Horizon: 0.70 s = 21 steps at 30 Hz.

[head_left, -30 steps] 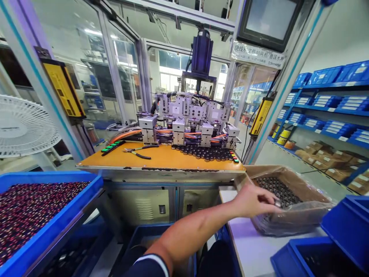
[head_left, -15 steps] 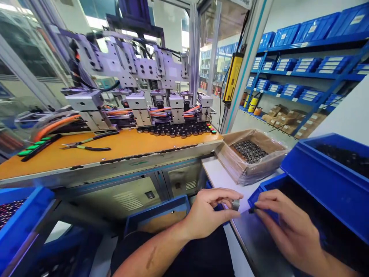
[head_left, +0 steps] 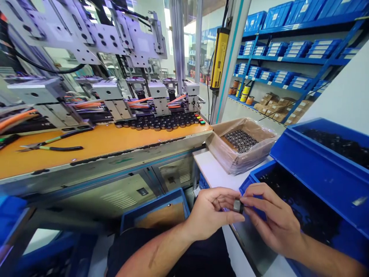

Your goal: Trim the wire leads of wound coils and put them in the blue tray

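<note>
A small grey metal cylinder (head_left: 237, 206) is pinched between the thumb and fingers of my left hand (head_left: 210, 211). Against its right side sits a small black part (head_left: 241, 207), held at the fingertips of my right hand (head_left: 271, 219). The fingertips of both hands nearly meet around the two pieces. Just beyond and to the right of my right hand lies a blue bin (head_left: 305, 207) full of black parts. Fingers partly cover the black piece, so its shape is unclear.
An orange bench (head_left: 115, 144) holds pliers (head_left: 54, 144), rows of black round parts (head_left: 164, 122) and a machine with metal blocks (head_left: 157, 100). A plastic-lined carton (head_left: 242, 144) of metal parts stands ahead. A second blue bin (head_left: 325, 161) rises at right; a blue tray (head_left: 155, 209) is below.
My right hand has moved left, bringing the black part up to the metal cylinder in my left hand. The view has turned to the right.
</note>
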Motion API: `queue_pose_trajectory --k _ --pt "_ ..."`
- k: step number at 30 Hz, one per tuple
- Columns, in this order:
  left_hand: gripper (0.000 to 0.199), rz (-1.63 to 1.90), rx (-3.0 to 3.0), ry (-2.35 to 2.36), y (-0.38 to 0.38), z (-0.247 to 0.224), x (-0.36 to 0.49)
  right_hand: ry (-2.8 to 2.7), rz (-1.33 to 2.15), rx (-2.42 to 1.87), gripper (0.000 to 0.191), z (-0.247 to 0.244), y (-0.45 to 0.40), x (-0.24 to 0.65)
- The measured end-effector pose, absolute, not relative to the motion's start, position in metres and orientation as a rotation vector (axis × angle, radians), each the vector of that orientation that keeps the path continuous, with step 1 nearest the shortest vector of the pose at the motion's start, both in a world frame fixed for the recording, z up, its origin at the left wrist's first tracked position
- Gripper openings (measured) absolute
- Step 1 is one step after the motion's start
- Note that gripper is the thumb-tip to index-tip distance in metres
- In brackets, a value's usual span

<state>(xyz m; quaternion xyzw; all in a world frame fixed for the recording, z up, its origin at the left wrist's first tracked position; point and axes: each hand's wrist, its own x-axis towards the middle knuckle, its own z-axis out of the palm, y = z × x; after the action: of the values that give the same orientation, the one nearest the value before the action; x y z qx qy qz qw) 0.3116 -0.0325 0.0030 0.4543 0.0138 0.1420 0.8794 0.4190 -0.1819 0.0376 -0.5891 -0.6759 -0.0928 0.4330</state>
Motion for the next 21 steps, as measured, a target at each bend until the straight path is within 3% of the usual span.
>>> queue_pose_trajectory --k 21 --pt "0.038 0.254 0.955 0.076 -0.026 0.004 0.309 -1.829 -0.581 -1.534 0.022 0.029 -0.180 0.425"
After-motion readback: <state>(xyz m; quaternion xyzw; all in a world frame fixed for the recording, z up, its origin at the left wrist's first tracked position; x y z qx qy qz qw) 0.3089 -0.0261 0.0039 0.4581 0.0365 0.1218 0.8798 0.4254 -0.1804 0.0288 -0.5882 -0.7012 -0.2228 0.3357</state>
